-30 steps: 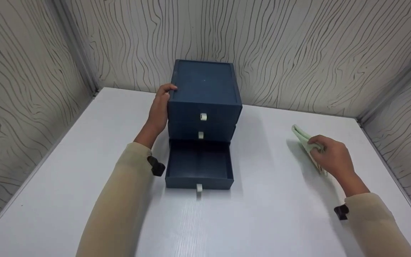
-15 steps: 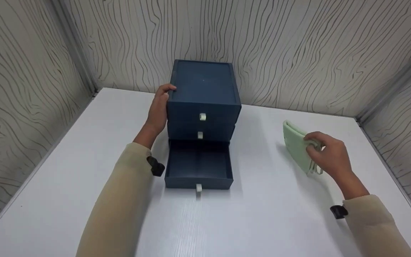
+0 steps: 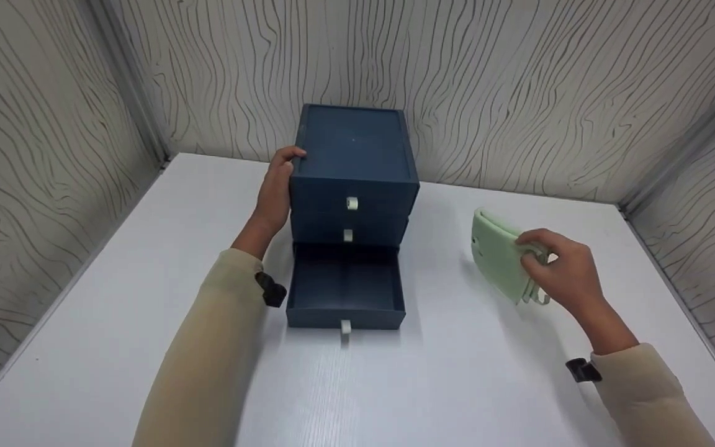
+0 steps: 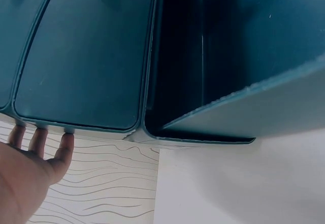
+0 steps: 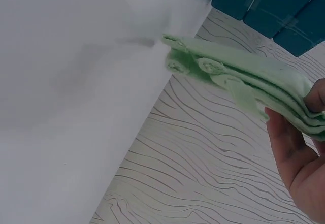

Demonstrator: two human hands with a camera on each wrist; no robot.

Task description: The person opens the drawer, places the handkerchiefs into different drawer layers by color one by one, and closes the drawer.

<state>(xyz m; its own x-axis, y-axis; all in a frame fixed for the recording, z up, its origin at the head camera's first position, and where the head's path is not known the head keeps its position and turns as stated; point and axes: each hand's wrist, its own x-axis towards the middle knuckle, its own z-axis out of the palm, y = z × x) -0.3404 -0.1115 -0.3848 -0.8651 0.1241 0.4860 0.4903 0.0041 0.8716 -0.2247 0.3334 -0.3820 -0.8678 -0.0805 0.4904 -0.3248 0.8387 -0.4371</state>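
My right hand [image 3: 565,267] pinches a folded light-green towel [image 3: 499,257] between thumb and fingers by its right end, above the table. Its stacked layers and a small hanging loop show in the right wrist view, where the same hand [image 5: 304,176] comes in from the right. A dark blue drawer unit [image 3: 357,146] stands at the back middle. Its bottom drawer [image 3: 373,320] is pulled out with nothing in it; the two upper drawers are closed. Against the unit's left side rests my left hand [image 3: 274,195], fingertips at the top edge. In the left wrist view its fingers [image 4: 38,142] touch the side.
Pale tabs mark the drawer fronts, such as the top tab [image 3: 352,203]. The white table [image 3: 457,385] reaches back to a wood-grain patterned wall [image 3: 488,93], with similar panels on the left and right.
My right hand has moved left with the towel, which has turned from edge-on to show its broad face. The left hand and the drawer unit stay put.
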